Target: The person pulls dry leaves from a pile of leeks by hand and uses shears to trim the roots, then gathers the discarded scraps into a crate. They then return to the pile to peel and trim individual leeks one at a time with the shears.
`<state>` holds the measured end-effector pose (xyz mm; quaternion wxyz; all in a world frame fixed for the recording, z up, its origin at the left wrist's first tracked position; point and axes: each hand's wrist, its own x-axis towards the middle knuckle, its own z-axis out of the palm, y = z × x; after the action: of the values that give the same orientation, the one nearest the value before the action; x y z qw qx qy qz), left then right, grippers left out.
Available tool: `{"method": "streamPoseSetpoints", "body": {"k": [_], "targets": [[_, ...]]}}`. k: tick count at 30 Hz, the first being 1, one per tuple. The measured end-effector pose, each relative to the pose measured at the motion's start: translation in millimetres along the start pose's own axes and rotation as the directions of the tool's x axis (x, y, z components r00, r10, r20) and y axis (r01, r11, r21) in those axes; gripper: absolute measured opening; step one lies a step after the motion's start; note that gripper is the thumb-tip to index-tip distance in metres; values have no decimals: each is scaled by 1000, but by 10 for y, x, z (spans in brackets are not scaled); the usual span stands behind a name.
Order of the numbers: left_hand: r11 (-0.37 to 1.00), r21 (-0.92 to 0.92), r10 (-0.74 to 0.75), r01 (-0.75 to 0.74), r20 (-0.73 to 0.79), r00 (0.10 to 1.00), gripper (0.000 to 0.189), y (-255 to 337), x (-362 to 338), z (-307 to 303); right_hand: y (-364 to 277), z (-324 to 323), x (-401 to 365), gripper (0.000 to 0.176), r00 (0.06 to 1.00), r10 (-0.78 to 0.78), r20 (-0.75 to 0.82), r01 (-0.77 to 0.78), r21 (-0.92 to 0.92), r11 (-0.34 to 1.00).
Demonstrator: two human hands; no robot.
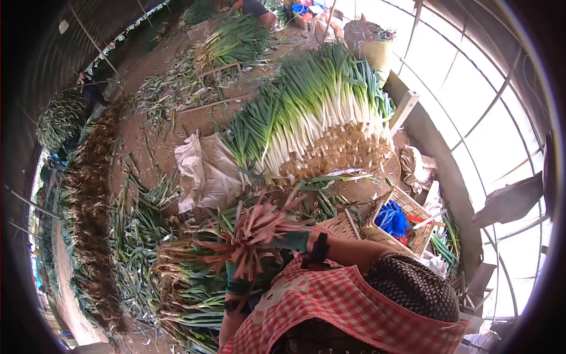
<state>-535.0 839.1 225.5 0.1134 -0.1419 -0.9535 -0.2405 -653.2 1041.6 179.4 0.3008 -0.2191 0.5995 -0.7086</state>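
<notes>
Both of my hands wear green gloves and are closed on a bunch of pinkish-red strips (pixel 250 233) that fans out to the left. My left hand (pixel 239 280) grips the bunch from below, its forearm rising past my red checked apron (pixel 330 301). My right hand (pixel 295 241) holds it from the right, with a black band at the wrist. Under my hands lies a heap of leeks (pixel 183 289) with white stalks and green tops.
A large stack of cleaned leeks (pixel 318 112) lies ahead, roots toward me. A white sack (pixel 203 171) lies left of it. A woven basket (pixel 407 221) with blue cord stands at the right. Trimmed leaves and roots (pixel 88 206) line the left side. Another person (pixel 253 7) works far back.
</notes>
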Motion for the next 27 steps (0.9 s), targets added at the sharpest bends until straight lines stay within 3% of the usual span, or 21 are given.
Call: {"method": "streamPoseSetpoints", "body": {"k": [4, 8, 10, 11, 12, 13, 14, 15, 16, 17, 18, 19, 20, 21, 23, 24, 25, 26, 27], "targets": [[997, 20, 72, -72, 6, 997, 26, -63, 295, -166, -7, -134, 234, 30, 997, 57, 48, -60, 54, 997], [1000, -24, -7, 8, 27, 1000, 28, -371, 576, -144, -52, -528, 583, 32, 994, 67, 87, -74, 79, 994], [996, -52, -68, 70, 41, 997, 29, -587, 764, -84, -119, -1022, 815, 33, 996, -13, 88, 7, 73, 997], [992, -62, -106, 108, 46, 993, 30, -716, 877, -37, -182, -1418, 959, 33, 994, -86, 70, 77, 125, 989], [987, -69, -141, 145, 54, 989, 31, -844, 972, -4, -304, -1907, 1113, 33, 995, -99, 22, 87, 303, 949], [979, -80, -184, 188, 58, 981, 32, -976, 1096, 38, -764, -2375, 1205, 30, 978, 206, -24, -143, 643, 753], [967, -99, -230, 235, 58, 971, 33, -1101, 1235, 84, -1098, -3020, 1421, 32, 974, 123, -191, -27, 439, 898], [949, -126, -283, 289, 68, 957, 34, -1214, 1381, 102, -1505, -3749, 1652, 34, 937, -175, -301, 94, -264, 960], [928, -152, -331, 339, 80, 940, 35, -1311, 1519, 122, -1975, -4414, 1837, 36, 853, -407, -327, 25, -753, 657], [903, -181, -377, 389, 97, 921, 36, -1412, 1646, 139, -2483, -5011, 2011, 38, 742, -569, -355, -113, -902, 416], [900, -170, -386, 401, 115, 915, 37, -1518, 1752, 156, -2963, -5445, 2131, 41, 595, -614, -518, -170, -829, 533], [908, -128, -382, 399, 142, 913, 38, -1627, 1813, 166, -3456, -5742, 2251, 44, 425, -529, -734, -29, -596, 803], [966, 56, -260, 254, 164, 952, 37, -1785, 1824, 155, -3942, -5904, 2351, 47, 266, -348, -899, 217, -296, 930], [979, 154, -150, 131, 121, 981, 37, -2035, 1692, 295, -4300, -6028, 2460, 50, 169, -222, -960, 367, -148, 918], [925, 3, -375, 380, 167, 912, 31, -1904, 1922, 153, -4620, -6221, 2762, 49, 125, -180, -976, 345, -127, 930], [863, -72, -478, 500, 207, 854, 28, -1794, 1989, 121, -4488, -6298, 2939, 45, 207, -276, -938, 145, -250, 957], [789, -164, -551, 591, 235, 801, 26, -1772, 2019, 166, -4312, -6330, 3135, 40, 316, -377, -871, -96, -424, 900], [760, -196, -577, 619, 235, 782, 25, -1760, 2015, 205, -4008, -6343, 3328, 36, 521, -481, -705, -378, -695, 611], [762, -189, -579, 620, 231, 782, 23, -1748, 1997, 246, -3634, -6268, 3462, 32, 710, -476, -519, -448, -854, 262]]}}
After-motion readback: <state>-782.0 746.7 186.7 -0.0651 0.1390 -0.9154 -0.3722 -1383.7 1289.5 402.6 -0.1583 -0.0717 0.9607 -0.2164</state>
